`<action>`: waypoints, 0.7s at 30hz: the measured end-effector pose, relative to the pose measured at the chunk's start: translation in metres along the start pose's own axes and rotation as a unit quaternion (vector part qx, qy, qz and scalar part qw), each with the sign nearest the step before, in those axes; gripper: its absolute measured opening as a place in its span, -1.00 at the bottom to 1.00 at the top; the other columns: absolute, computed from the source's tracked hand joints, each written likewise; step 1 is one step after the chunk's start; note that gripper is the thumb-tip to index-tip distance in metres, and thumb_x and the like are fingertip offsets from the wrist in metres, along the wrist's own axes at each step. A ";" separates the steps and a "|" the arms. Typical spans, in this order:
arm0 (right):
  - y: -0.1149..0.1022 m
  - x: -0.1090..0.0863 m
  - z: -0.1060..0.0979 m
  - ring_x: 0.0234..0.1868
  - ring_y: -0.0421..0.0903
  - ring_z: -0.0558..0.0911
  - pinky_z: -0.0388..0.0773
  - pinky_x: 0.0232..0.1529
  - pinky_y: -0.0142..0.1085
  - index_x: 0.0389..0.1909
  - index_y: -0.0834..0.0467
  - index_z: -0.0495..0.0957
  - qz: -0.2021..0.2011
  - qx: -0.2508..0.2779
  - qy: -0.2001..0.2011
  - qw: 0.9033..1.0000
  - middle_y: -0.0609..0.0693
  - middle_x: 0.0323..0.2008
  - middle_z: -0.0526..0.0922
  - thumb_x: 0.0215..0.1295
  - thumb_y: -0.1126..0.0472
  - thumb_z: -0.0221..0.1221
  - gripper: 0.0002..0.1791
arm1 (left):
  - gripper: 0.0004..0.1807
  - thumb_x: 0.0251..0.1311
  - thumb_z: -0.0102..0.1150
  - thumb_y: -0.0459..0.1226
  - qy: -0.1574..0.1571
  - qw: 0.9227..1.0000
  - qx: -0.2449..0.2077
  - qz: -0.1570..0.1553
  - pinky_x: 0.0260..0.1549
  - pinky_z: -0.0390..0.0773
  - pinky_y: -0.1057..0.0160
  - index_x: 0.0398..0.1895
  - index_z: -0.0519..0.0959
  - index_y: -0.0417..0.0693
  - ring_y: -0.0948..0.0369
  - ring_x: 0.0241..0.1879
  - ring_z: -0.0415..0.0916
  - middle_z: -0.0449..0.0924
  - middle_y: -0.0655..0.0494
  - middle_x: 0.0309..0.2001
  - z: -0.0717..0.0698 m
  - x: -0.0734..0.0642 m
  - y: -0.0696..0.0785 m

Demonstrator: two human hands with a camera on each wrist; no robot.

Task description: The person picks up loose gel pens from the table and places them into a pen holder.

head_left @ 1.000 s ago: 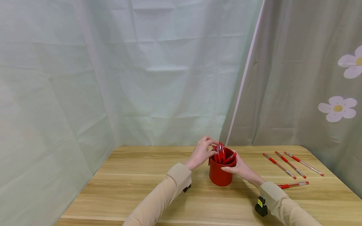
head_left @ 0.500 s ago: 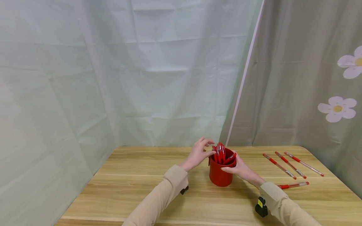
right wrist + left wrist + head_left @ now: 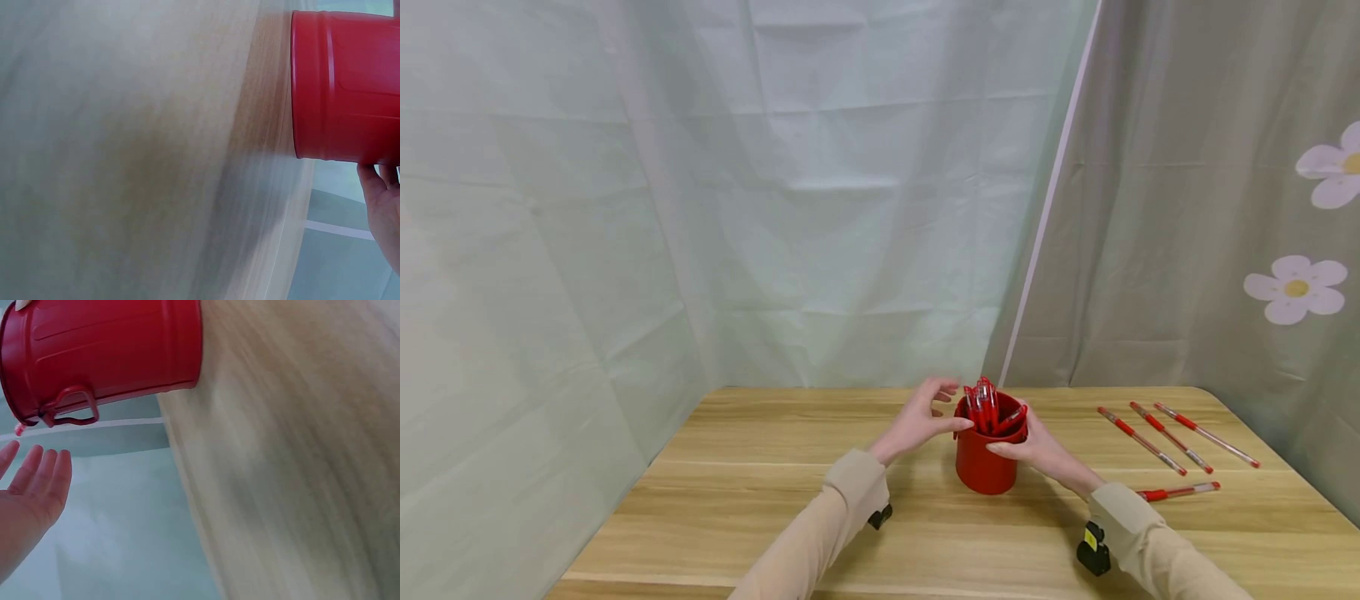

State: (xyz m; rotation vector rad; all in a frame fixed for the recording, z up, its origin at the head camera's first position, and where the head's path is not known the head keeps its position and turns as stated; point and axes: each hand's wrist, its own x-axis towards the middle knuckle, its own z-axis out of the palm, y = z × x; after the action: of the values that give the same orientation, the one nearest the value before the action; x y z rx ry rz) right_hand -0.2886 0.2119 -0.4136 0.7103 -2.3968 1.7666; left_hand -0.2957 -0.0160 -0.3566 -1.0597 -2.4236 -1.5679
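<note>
A red pen cup (image 3: 987,468) stands upright on the wooden table, with several red-and-clear pens (image 3: 982,407) leaning inside it. My right hand (image 3: 1047,450) grips its right side, thumb across the front near the rim; in the right wrist view, fingers of that hand (image 3: 389,212) press the wall of the cup (image 3: 350,87). On the other side, my left hand (image 3: 921,421) holds nothing, its thumb right at the rim. The left wrist view has the extended fingers of the left hand (image 3: 39,487) beside the small loop handle (image 3: 76,407).
Three red pens (image 3: 1171,437) lie side by side at the table's right. Nearer, another pen (image 3: 1183,491) lies partly hidden by the right forearm. A pale curtain (image 3: 850,250) hangs behind the wooden table (image 3: 737,492), and a grey one (image 3: 1150,208) to the right.
My left hand has drawn back from the pen tops, down and to the left, its fingers spreading. The right hand, the cup and the loose pens have stayed put.
</note>
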 end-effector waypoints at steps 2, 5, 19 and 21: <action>0.000 -0.001 0.000 0.08 0.19 0.30 0.34 0.00 -0.03 0.23 0.27 0.06 -0.001 -0.002 0.001 1.000 0.26 0.13 0.27 0.04 0.22 0.31 -0.20 | -0.39 0.05 0.27 -0.30 -0.003 1.000 -0.010 -0.009 -0.07 0.35 -0.01 0.15 0.27 -0.32 -0.10 0.02 0.28 0.31 -0.15 0.05 0.001 -0.001 -0.002; 0.000 -0.001 0.000 0.08 0.17 0.31 0.33 0.00 -0.04 0.23 0.27 0.07 0.000 -0.004 0.003 1.000 0.25 0.13 0.27 0.03 0.24 0.31 -0.20 | -0.36 0.03 0.29 -0.24 -0.007 1.000 -0.017 -0.016 -0.09 0.38 0.08 0.16 0.27 -0.26 -0.03 0.01 0.30 0.33 -0.03 0.05 0.005 0.002 -0.017; 0.001 -0.004 0.000 0.11 0.17 0.31 0.28 0.03 0.02 0.26 0.27 0.07 0.019 0.002 0.013 1.000 0.26 0.15 0.28 0.06 0.23 0.28 -0.20 | -0.34 -0.01 0.32 -0.25 -0.062 0.995 -0.068 -0.026 -0.14 0.41 0.26 0.21 0.30 -0.03 0.18 0.00 0.32 0.35 0.19 0.07 0.012 0.002 -0.038; 0.002 -0.005 -0.001 0.11 0.17 0.31 0.27 0.04 0.03 0.25 0.30 0.08 0.016 0.001 0.012 1.000 0.27 0.15 0.28 0.07 0.24 0.27 -0.22 | -0.32 -0.01 0.32 -0.23 -0.068 0.995 -0.067 -0.028 -0.12 0.40 0.26 0.22 0.29 -0.01 0.22 0.02 0.30 0.34 0.24 0.08 0.013 0.003 -0.039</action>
State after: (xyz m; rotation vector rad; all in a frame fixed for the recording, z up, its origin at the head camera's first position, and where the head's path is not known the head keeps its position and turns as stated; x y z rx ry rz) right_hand -0.2855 0.2146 -0.4164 0.6504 -2.4050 1.7809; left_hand -0.3165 -0.0138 -0.3923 -1.1670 -2.4858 -1.7537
